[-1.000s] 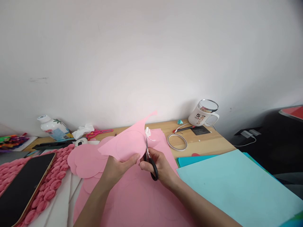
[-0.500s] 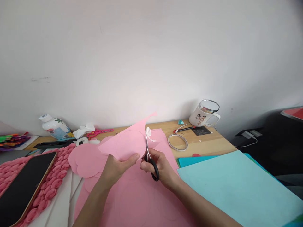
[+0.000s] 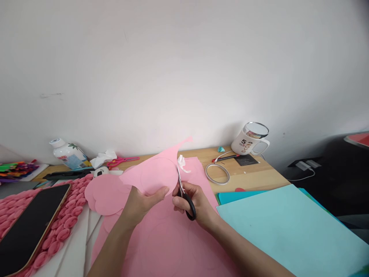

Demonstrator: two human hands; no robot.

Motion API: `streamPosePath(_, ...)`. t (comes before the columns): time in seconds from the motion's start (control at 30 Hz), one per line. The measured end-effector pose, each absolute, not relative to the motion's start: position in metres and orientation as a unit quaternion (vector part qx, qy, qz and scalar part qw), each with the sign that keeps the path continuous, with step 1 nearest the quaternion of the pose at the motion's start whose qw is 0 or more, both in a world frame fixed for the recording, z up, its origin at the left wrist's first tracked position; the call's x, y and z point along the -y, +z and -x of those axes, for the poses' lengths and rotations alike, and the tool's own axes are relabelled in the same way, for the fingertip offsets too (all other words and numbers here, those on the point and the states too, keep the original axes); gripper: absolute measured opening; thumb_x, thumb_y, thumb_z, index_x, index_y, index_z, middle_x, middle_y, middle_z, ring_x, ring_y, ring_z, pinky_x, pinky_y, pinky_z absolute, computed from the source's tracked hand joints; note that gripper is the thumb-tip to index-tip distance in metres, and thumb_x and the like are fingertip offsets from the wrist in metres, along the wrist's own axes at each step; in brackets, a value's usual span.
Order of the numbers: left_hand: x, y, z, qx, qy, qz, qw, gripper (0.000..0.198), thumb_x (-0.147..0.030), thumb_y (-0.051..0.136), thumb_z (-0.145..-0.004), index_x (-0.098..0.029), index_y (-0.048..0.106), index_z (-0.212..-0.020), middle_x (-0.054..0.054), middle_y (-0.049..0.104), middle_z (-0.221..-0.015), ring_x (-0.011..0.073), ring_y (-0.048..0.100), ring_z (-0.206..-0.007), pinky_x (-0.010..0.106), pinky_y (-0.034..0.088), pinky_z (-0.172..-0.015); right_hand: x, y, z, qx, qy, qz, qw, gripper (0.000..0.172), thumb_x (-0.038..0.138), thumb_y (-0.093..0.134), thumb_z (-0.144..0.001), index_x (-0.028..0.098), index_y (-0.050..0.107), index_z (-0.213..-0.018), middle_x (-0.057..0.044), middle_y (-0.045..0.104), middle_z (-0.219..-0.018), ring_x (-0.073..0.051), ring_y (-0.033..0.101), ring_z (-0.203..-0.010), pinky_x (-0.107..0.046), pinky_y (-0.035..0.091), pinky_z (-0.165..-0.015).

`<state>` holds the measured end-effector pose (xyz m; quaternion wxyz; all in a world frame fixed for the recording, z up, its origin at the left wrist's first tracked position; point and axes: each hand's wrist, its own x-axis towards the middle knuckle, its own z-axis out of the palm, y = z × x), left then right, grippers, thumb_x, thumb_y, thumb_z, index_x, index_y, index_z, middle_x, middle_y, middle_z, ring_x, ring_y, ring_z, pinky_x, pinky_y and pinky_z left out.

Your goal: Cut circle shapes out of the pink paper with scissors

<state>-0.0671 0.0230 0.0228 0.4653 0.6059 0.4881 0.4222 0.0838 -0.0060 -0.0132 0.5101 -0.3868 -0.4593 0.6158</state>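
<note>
A pink sheet of paper with a faint drawn circle is pinched in my left hand, thumb on top and the fingers hidden beneath. My right hand grips black-handled scissors, whose blades point away from me along the sheet's right edge. A narrow strip of the sheet sticks up at the top. Below both hands lie larger pink sheets with more faint circles. Cut pink paper circles overlap in a pile left of my left hand.
To the right lie light blue sheets. A white mug, a coiled cable and a dark card stand or lie behind. At left are a phone on a pink braided mat, a white bottle and pink scissors.
The scissors' handles have shifted slightly right, and the blades look closer together. The sheet stays nearly in place in my left hand. The whole view has drifted a little.
</note>
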Motion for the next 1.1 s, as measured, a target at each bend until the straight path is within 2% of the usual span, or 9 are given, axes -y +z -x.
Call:
streamPosePath(0.13, -0.025, 0.022, 0.068, -0.523, 0.416, -0.589, 0.455, 0.024, -0.033, 0.068, -0.059, -0.019, 0.052, -0.048, -0.002, 0.051, -0.047, 0.0146, 0.05, -0.05, 0.027, 0.047, -0.048, 0.006, -0.014, -0.084, 0.469, 0.611, 0.388, 0.507, 0.032, 0.041, 0.072, -0.062, 0.017, 0.051, -0.063, 0.005, 0.048, -0.048, -0.009, 0.044, -0.044, -0.022, 0.034, -0.044)
streamPosePath(0.2, -0.025, 0.023, 0.068, -0.525, 0.417, -0.584, 0.458, 0.022, -0.033, 0.068, -0.059, -0.018, 0.055, -0.051, -0.001, 0.053, -0.05, 0.015, 0.051, -0.052, 0.027, 0.047, -0.05, 0.007, -0.014, -0.084, 0.473, 0.606, 0.386, 0.509, 0.032, 0.041, 0.071, -0.064, 0.017, 0.05, -0.061, 0.006, 0.046, -0.046, -0.009, 0.044, -0.043, -0.022, 0.034, -0.043)
streamPosePath(0.33, -0.026, 0.02, 0.069, -0.504, 0.434, -0.579, 0.472, 0.02, -0.034, 0.066, -0.065, -0.015, 0.062, -0.069, 0.002, 0.06, -0.063, 0.0165, 0.055, -0.064, 0.026, 0.048, -0.056, 0.008, -0.016, -0.082, 0.476, 0.601, 0.378, 0.52, 0.032, 0.041, 0.07, -0.065, 0.018, 0.049, -0.059, 0.007, 0.044, -0.044, -0.009, 0.045, -0.043, -0.022, 0.036, -0.043)
streamPosePath(0.5, -0.027, 0.012, 0.066, -0.453, 0.447, -0.609, 0.473, 0.024, -0.035, 0.056, -0.077, -0.015, 0.056, -0.062, -0.001, 0.054, -0.054, 0.0138, 0.054, -0.058, 0.025, 0.045, -0.056, 0.008, -0.021, -0.077, 0.463, 0.592, 0.379, 0.539, 0.034, 0.045, 0.069, -0.064, 0.017, 0.049, -0.057, 0.007, 0.045, -0.044, -0.008, 0.043, -0.04, -0.021, 0.035, -0.04)
streamPosePath(0.73, -0.02, 0.015, 0.058, -0.461, 0.425, -0.625, 0.465, 0.024, -0.027, 0.06, -0.072, -0.018, 0.049, -0.053, -0.003, 0.051, -0.051, 0.0123, 0.052, -0.053, 0.026, 0.045, -0.055, 0.007, -0.022, -0.075, 0.455, 0.605, 0.371, 0.538, 0.029, 0.04, 0.071, -0.063, 0.017, 0.053, -0.064, 0.006, 0.047, -0.048, -0.008, 0.043, -0.04, -0.023, 0.038, -0.045)
streamPosePath(0.9, -0.02, 0.019, 0.061, -0.485, 0.404, -0.619, 0.467, 0.011, -0.028, 0.063, -0.067, -0.018, 0.059, -0.066, -0.001, 0.058, -0.062, 0.0159, 0.055, -0.063, 0.028, 0.046, -0.06, 0.006, -0.016, -0.08, 0.466, 0.609, 0.34, 0.545, 0.027, 0.033, 0.076, -0.059, 0.017, 0.057, -0.069, 0.005, 0.049, -0.057, -0.009, 0.043, -0.052, -0.022, 0.037, -0.051)
streamPosePath(1.1, -0.021, 0.02, 0.063, -0.471, 0.397, -0.624, 0.48, 0.013, -0.027, 0.063, -0.067, -0.018, 0.056, -0.062, -0.001, 0.058, -0.063, 0.0147, 0.054, -0.062, 0.028, 0.046, -0.058, 0.005, -0.017, -0.081, 0.47, 0.612, 0.329, 0.544, 0.026, 0.031, 0.076, -0.061, 0.017, 0.055, -0.069, 0.005, 0.047, -0.059, -0.008, 0.039, -0.052, -0.021, 0.031, -0.049)
